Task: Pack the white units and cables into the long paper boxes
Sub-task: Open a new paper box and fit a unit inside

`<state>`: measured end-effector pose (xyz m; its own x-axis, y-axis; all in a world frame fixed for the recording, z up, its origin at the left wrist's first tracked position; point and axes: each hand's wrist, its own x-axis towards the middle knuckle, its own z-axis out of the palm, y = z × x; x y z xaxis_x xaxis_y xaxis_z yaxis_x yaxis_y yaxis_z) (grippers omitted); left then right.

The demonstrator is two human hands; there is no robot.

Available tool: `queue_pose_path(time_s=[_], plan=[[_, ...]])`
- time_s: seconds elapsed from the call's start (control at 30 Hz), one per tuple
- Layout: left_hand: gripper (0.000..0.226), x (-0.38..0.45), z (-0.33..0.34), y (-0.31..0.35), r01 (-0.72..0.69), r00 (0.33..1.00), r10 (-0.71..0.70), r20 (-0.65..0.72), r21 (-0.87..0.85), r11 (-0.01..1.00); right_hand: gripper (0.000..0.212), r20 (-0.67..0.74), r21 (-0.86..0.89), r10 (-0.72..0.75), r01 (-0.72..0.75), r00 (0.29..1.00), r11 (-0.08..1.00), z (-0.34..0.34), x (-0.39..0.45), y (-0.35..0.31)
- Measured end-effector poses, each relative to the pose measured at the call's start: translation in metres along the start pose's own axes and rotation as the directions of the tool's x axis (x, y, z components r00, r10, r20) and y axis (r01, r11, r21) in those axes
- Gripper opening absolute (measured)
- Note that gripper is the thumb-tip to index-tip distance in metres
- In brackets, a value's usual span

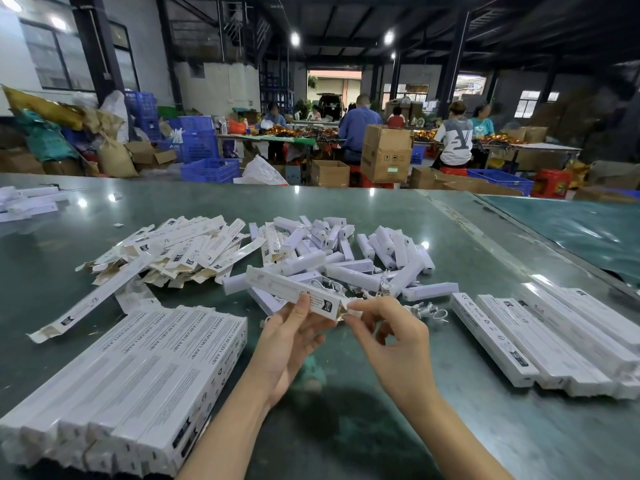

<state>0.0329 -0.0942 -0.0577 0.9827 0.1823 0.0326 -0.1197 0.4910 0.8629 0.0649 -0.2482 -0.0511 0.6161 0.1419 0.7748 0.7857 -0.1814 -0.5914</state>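
Head view
Left hand: palm up, fingers under and thumb over a long paper box, gripping it near its open end, above the table at centre.
Right hand: thumb and forefinger pinch the torn-looking end flap of that same box; remaining fingers loosely curled.
Held box: white, tilted, far end toward 10 o'clock; small printed icons and a dark mark near the thumb, too small to read.
White units: loose heap at 12 o'clock from the hands, some overlapping the held box's far end.
Cables: white, coiled, at 2 o'clock just beyond the right hand; more tangled among the units.
Flat unfilled boxes: spread pile at 10 o'clock, brown inner flaps showing; print illegible.
Single long box: lies alone at 9 o'clock, flap open.
Left stack: closed boxes side by side at 8 o'clock; sides read roughly "SMART SENSOR LAMP", blurred; "CE" on one end. Near ends cut off by the frame's lower edge.
Right stack: closed boxes at 3 o'clock; "CE" and "RoHS" legible on the nearest.
Table: green, glossy, lamp reflections.
Background: people seated at tables, cardboard cartons, blue crates; detail indistinct.
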Motion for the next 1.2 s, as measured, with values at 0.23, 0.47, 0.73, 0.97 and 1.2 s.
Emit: queue_pose_path(time_s=[0.23,0.47,0.73,0.97,1.2], plan=[[0.034,0.0,0.001,-0.002,-0.032,0.999,0.032,0.01,0.067,0.997,0.012,-0.035,0.047,0.063,-0.062,0.997,0.997,-0.001,0.0,0.002],[0.042,-0.004,0.003,-0.005,-0.103,0.994,0.105,-0.009,0.164,0.981,0.027,0.065,0.095,0.23,-0.235,0.971,0.967,0.005,-0.003,0.004],[0.031,-0.002,0.001,-0.002,-0.136,0.987,0.145,-0.069,0.115,0.984,0.024,0.123,0.213,0.229,-0.251,0.966,0.944,0.009,-0.006,-0.003],[0.028,-0.002,0.003,-0.002,-0.12,0.991,0.127,-0.05,0.127,0.985,0.012,0.106,0.416,0.397,-0.403,0.912,0.815,0.009,-0.002,-0.008],[0.03,-0.002,0.003,-0.001,-0.105,0.994,0.109,-0.03,0.111,0.988,0.016,0.19,0.508,0.484,-0.508,0.854,0.695,0.005,0.001,-0.007]])
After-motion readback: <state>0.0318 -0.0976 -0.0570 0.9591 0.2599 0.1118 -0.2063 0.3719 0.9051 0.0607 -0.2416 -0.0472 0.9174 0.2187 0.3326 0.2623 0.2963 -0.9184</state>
